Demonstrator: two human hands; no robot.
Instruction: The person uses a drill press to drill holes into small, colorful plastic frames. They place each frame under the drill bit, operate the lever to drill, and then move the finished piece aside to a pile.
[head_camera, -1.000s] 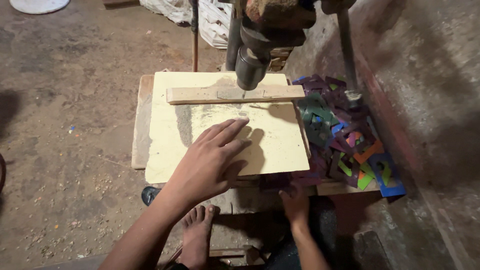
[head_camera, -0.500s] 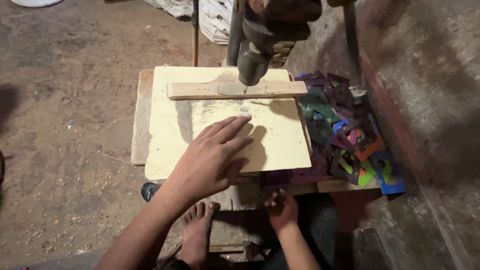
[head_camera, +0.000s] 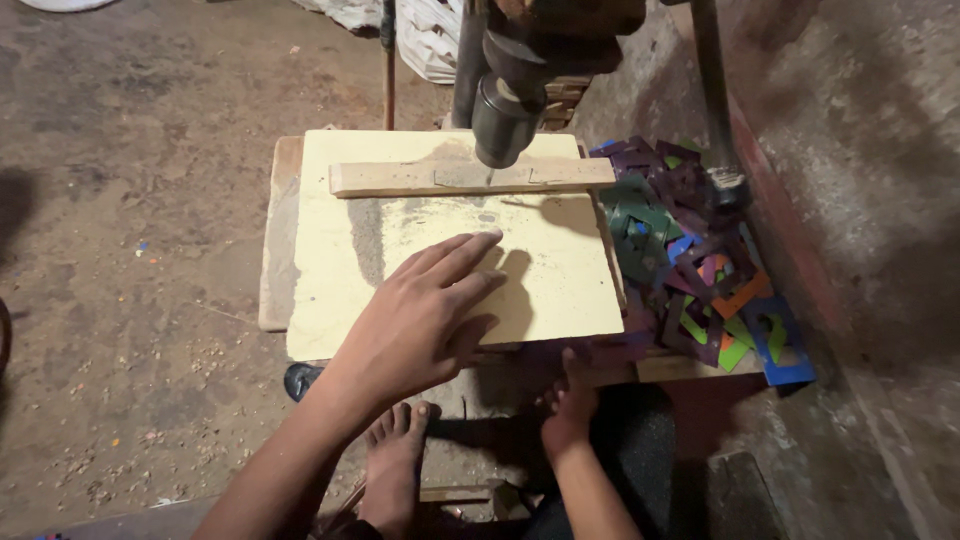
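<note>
the top of the drill press (head_camera: 520, 90) is being cut off by the upper edge of the frame, so only its dark cylindrical head is showing, hanging at upper centre over a narrow wooden strip (head_camera: 470, 177); whether a bit is sitting in it, or touching the strip, is too dark to tell; the right hand (head_camera: 568, 405) is sitting low in the frame, right of centre, in deep shadow below the near edge of the pale yellow board (head_camera: 450, 250); its thumb seems to be pointing up toward that edge, but whether its fingers are curling, spreading or gripping anything cannot be told; the space under the board is mostly lost in the dark, with a bare foot (head_camera: 395, 465) showing at lower centre; the far right of the frame is being taken up by a blurred, rough wall.

the left hand (head_camera: 425, 315) is reaching in from the lower left, forearm slanting up toward the centre; it is lying palm down and flat on the near half of the board, fingers straight, lying close together and only slightly fanned, pointing toward the upper right; nothing is being pinched; the board is filling the middle of the frame, lying on a wooden bench, with the strip lying across its far end; a heap of coloured cut-out pieces (head_camera: 700, 270) is lying just beside the board's right edge.
</note>
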